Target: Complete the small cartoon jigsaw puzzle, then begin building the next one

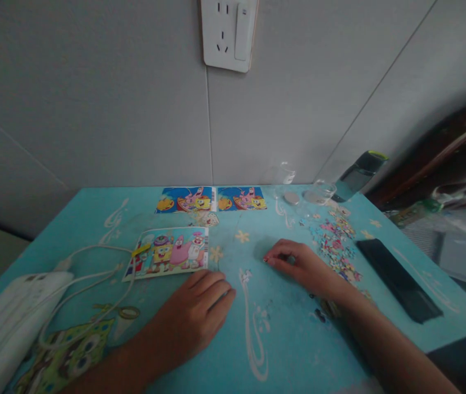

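Puzzle barely begun: pieces lay loose right of picture card; right hand pinched one piece, left hand flat w/ empty grip on table.

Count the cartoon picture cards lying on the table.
3. Two cards lie side by side at the far edge by the wall. A third card lies nearer, just beyond the left hand. Others may be hidden.
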A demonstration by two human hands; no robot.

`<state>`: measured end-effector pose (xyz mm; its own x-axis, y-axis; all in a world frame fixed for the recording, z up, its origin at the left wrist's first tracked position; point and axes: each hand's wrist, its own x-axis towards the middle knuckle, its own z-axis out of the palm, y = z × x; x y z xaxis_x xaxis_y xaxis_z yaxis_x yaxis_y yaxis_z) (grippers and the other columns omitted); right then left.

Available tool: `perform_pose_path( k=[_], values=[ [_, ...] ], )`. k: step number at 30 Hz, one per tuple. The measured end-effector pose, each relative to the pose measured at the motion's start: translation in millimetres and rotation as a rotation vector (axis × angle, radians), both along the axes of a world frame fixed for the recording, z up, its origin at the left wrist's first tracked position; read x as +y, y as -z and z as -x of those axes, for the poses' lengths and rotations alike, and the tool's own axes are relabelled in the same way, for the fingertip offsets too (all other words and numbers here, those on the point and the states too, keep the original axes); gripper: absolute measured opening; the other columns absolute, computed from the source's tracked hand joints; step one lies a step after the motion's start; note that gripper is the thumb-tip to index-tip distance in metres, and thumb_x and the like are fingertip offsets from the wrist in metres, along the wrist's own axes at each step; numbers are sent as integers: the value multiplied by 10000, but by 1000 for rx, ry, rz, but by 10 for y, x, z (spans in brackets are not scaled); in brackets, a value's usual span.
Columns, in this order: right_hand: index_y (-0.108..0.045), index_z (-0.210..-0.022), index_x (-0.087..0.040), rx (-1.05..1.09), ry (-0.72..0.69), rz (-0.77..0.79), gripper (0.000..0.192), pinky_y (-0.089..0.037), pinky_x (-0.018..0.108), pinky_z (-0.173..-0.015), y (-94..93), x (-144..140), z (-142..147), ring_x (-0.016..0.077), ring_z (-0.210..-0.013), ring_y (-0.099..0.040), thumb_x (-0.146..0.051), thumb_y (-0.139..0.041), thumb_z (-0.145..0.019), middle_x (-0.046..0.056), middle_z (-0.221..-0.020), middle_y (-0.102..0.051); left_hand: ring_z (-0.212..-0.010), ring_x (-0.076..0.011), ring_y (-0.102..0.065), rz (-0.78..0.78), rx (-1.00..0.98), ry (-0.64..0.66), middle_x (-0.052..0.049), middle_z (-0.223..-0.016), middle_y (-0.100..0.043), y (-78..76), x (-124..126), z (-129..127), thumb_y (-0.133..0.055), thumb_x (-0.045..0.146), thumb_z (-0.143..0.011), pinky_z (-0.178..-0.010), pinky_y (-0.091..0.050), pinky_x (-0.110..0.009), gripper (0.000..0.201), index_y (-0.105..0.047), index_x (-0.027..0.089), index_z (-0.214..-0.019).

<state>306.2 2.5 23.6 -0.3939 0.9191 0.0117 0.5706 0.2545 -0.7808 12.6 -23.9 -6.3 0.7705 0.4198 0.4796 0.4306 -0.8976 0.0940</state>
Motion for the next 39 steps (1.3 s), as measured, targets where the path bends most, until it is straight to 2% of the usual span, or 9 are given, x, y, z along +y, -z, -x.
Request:
perform_pose_path(
  k=[4,7,10,15,22,25,31,36,39],
  values=[
    [-749,-1011,-233,-15,-144,-66,227,-494,288,-852,33,-119,304,162,-898,-652,-337,-548,-999,36,-961,-712,-1045,-234,-589,15,32,-14,-80,-1032,-664,10,-6,5,-531,114,-950,-968,-496,-440,215,-658,135,-1122],
    [-742,-1094,-255,-125,-139,-156,226,-467,323,-885,109,-158,412,178,-915,-647,-350,-561,-996,33,-949,-721,-1047,-237,-589,12,45,-20,-86,-1036,-662,3,-8,15,-526,132,-960,-977,-491,-445,213,-659,134,-1125],
    [-709,-1182,-253,-200,-69,-239,268,-455,352,-875,168,-150,391,201,-932,-633,-380,-601,-972,49,-969,-711,-1045,-233,-585,14,37,-20,-82,-1035,-659,6,-4,22,-529,135,-961,-978,-488,-445,212,-657,130,-1130],
    [-722,-1154,-270,-247,-132,-302,235,-436,361,-871,147,-129,296,205,-957,-603,-355,-641,-950,51,-999,-673,-1050,-233,-576,9,13,-13,-81,-1046,-659,37,-5,31,-518,131,-964,-979,-482,-446,218,-655,128,-1134],
    [-736,-1144,-313,-317,-151,-344,230,-407,367,-868,175,-142,400,199,-951,-585,-382,-600,-972,43,-1016,-652,-1088,-232,-568,26,18,-7,-78,-1070,-660,86,-18,38,-503,129,-966,-1012,-451,-446,231,-664,133,-1131],
    [-737,-1139,-302,-329,-96,-334,226,-406,359,-869,205,-109,410,194,-952,-589,-372,-593,-978,39,-1005,-661,-1101,-229,-567,-9,-19,-2,-78,-1087,-670,109,-16,44,-459,110,-976,-1022,-432,-436,268,-675,132,-1134],
    [-735,-1083,-258,-334,154,-290,175,-409,356,-899,213,3,275,201,-1004,-594,-324,-649,-945,44,-1043,-670,-1110,-209,-571,-26,-118,10,-52,-1086,-690,144,2,53,-420,153,-1014,-1060,-370,-400,301,-701,161,-1122],
    [-729,-1018,-253,-277,159,-265,139,-417,349,-920,216,57,178,200,-1018,-604,-334,-691,-912,30,-1037,-684,-1118,-193,-574,-30,-134,43,-39,-1074,-699,151,20,50,-408,145,-1014,-1052,-376,-367,317,-714,174,-1092],
    [-717,-1040,-236,-283,242,-291,155,-423,356,-927,229,105,121,204,-1012,-609,-333,-657,-936,46,-1029,-694,-1115,-199,-576,-49,-144,48,-46,-1069,-697,153,36,46,-408,142,-1009,-1040,-391,-370,318,-716,170,-1082]
  ],
)
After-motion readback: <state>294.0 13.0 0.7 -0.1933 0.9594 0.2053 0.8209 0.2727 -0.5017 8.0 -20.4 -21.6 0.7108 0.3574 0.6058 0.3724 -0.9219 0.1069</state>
